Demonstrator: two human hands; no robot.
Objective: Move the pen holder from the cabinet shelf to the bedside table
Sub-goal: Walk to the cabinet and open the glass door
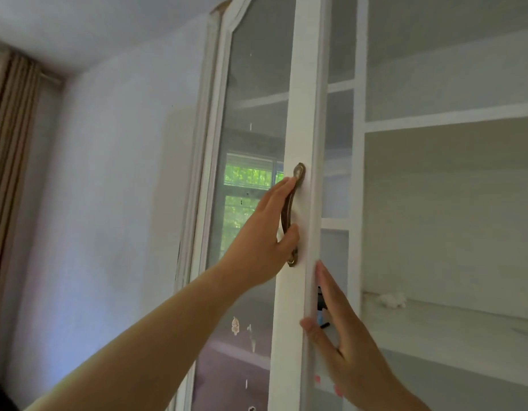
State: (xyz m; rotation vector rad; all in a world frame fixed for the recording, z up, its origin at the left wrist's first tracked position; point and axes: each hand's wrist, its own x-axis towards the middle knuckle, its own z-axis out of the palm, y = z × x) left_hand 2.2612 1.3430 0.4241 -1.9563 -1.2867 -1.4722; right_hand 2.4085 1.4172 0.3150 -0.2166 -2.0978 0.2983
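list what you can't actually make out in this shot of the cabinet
- Pen holder: head view; only dark and blue slivers show behind the door frame and right hand; identity unclear.
- Bedside table: not in the frame.
- Left hand fingers: tips hidden behind the brass handle.
- White lump on the shelf: too blurred to identify.
- Lower cabinet: cut off by the bottom edge.

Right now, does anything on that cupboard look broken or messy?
Yes. The top corner of the cabinet frame looks chipped, with bare brown showing through the white. A crumpled white wad lies on a shelf, and small stickers or marks spot the door glass.
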